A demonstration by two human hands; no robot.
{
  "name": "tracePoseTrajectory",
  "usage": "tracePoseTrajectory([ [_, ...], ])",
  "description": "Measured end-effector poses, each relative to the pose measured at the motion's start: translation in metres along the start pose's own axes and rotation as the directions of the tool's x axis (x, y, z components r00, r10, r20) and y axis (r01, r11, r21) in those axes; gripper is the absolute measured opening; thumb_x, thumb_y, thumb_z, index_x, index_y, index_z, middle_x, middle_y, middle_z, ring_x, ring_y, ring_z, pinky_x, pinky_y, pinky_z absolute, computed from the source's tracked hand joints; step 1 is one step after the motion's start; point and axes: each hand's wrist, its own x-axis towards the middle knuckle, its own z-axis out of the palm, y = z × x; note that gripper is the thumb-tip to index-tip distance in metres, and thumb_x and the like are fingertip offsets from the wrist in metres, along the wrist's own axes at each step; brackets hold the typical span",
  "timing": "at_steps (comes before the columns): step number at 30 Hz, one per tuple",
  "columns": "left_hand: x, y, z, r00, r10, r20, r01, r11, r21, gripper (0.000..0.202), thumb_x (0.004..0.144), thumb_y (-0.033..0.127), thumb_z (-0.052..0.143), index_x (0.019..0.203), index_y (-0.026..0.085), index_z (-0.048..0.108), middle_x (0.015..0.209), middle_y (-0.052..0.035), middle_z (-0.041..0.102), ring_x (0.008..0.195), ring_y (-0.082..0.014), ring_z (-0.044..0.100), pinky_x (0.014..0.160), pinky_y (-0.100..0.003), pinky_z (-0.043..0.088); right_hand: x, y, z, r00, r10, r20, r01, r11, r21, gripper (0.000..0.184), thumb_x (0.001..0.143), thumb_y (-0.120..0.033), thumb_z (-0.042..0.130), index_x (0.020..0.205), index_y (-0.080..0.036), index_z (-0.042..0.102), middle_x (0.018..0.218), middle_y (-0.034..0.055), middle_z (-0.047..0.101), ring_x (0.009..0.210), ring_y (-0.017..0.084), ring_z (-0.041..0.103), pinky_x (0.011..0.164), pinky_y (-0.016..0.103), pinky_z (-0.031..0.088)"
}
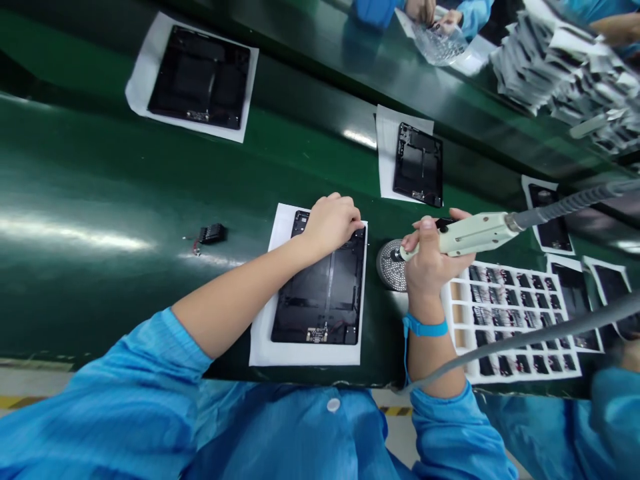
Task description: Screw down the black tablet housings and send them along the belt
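Observation:
A black tablet housing lies on a white sheet in front of me, a small circuit board at its near edge. My left hand rests over the far end of the housing, fingers curled together near its far right corner; anything between them is hidden. My right hand is wrapped round a pale green electric screwdriver, held nearly level. The screwdriver's tip points left, over a round perforated metal dish. Around my right wrist runs a blue strap.
A white compartment tray of small black wired parts stands at right. One wired black part lies left. Other housings on sheets include one far left and one beyond. A grey cable crosses my right forearm. Co-workers' hands show beyond.

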Motion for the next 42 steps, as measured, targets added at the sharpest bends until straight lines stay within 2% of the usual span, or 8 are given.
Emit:
tracePoseTrajectory([
  [5, 0.004, 0.002, 0.0, 0.999, 0.012, 0.051, -0.015, 0.998, 0.058, 0.022, 0.109, 0.03, 0.079, 0.097, 0.016, 0.09, 0.1, -0.0125, 0.08, 0.097, -0.0292, 0.068, 0.085, -0.043, 0.047, 0.014, -0.016, 0.032, 0.998, -0.064, 0.017, 0.063, 0.996, 0.057, 0.046, 0.091, -0.04, 0.085, 0.127, -0.027, 0.06, 0.086, -0.0063, 0.078, 0.042, 0.007, 0.051, 0.045, 0.026, 0.048],
  [11, 0.006, 0.003, 0.0, 0.998, 0.02, 0.061, -0.024, 0.997, 0.069, 0.017, 0.107, 0.022, 0.076, 0.104, 0.015, 0.091, 0.105, -0.0138, 0.081, 0.102, -0.031, 0.071, 0.088, -0.043, 0.049, 0.009, 0.002, 0.076, 0.995, 0.035, 0.094, -0.044, 0.995, 0.091, 0.043, 0.091, -0.042, 0.083, 0.123, -0.026, 0.058, 0.085, -0.0058, 0.077, 0.045, 0.008, 0.054, 0.047, 0.026, 0.047],
  [26, 0.006, 0.004, -0.001, 0.998, 0.027, 0.062, -0.028, 1.0, 0.007, 0.025, 0.104, 0.014, 0.064, 0.099, 0.014, 0.088, 0.099, -0.0147, 0.076, 0.098, -0.0308, 0.069, 0.091, -0.044, 0.052, -0.002, 0.022, 0.083, 0.991, 0.06, 0.117, -0.071, 0.993, 0.09, 0.048, 0.089, -0.045, 0.085, 0.122, -0.026, 0.058, 0.071, -0.0105, 0.067, 0.043, 0.009, 0.053, 0.047, 0.026, 0.047],
  [30, -0.031, 0.001, -0.037, 0.999, 0.039, -0.017, -0.041, 0.988, -0.148, 0.017, 0.102, 0.016, 0.069, 0.099, 0.018, 0.086, 0.108, -0.0121, 0.08, 0.106, -0.0297, 0.072, 0.104, -0.047, 0.056, -0.004, 0.02, 0.087, 0.989, 0.08, 0.127, -0.092, 0.992, 0.087, 0.044, 0.087, -0.046, 0.085, 0.117, -0.025, 0.061, 0.07, -0.0107, 0.066, 0.042, 0.009, 0.053, 0.047, 0.026, 0.048],
  [33, -0.092, -0.008, -0.087, 0.988, -0.151, -0.022, 0.133, 0.924, -0.358, 0.012, 0.101, 0.03, 0.077, 0.105, 0.024, 0.086, 0.121, -0.0088, 0.084, 0.117, -0.0292, 0.076, 0.113, -0.049, 0.059, 0.002, 0.006, 0.077, 0.99, 0.102, 0.102, -0.113, 0.988, 0.106, 0.044, 0.087, -0.045, 0.085, 0.118, -0.024, 0.063, 0.075, -0.0089, 0.069, 0.044, 0.009, 0.055, 0.046, 0.026, 0.048],
  [36, -0.151, -0.018, -0.131, 0.833, -0.535, 0.14, 0.515, 0.658, -0.549, 0.038, 0.089, 0.05, 0.093, 0.119, 0.027, 0.085, 0.126, -0.0091, 0.085, 0.116, -0.0301, 0.081, 0.105, -0.045, 0.066, 0.007, -0.015, 0.045, 0.999, 0.047, 0.024, -0.049, 0.992, 0.116, 0.042, 0.089, -0.04, 0.084, 0.123, -0.026, 0.065, 0.084, -0.0061, 0.073, 0.046, 0.009, 0.056, 0.046, 0.026, 0.05],
  [39, -0.184, -0.016, -0.141, 0.614, -0.683, 0.395, 0.758, 0.371, -0.537, 0.055, 0.08, 0.057, 0.096, 0.12, 0.022, 0.083, 0.11, -0.0133, 0.088, 0.098, -0.0297, 0.085, 0.083, -0.038, 0.066, 0.001, -0.026, 0.002, 0.997, -0.06, -0.05, 0.065, 0.993, 0.096, 0.041, 0.087, -0.032, 0.088, 0.123, -0.027, 0.067, 0.084, -0.0051, 0.075, 0.044, 0.009, 0.054, 0.045, 0.028, 0.05],
  [42, -0.188, -0.006, -0.122, 0.58, -0.628, 0.519, 0.815, 0.454, -0.361, 0.036, 0.088, 0.054, 0.083, 0.095, 0.019, 0.081, 0.081, -0.0083, 0.081, 0.063, -0.0206, 0.073, 0.061, -0.03, 0.05, -0.011, -0.02, -0.029, 0.987, -0.139, -0.075, 0.142, 0.989, 0.043, 0.043, 0.08, -0.03, 0.091, 0.118, -0.027, 0.071, 0.077, -0.0051, 0.076, 0.042, 0.014, 0.054, 0.041, 0.034, 0.049],
])
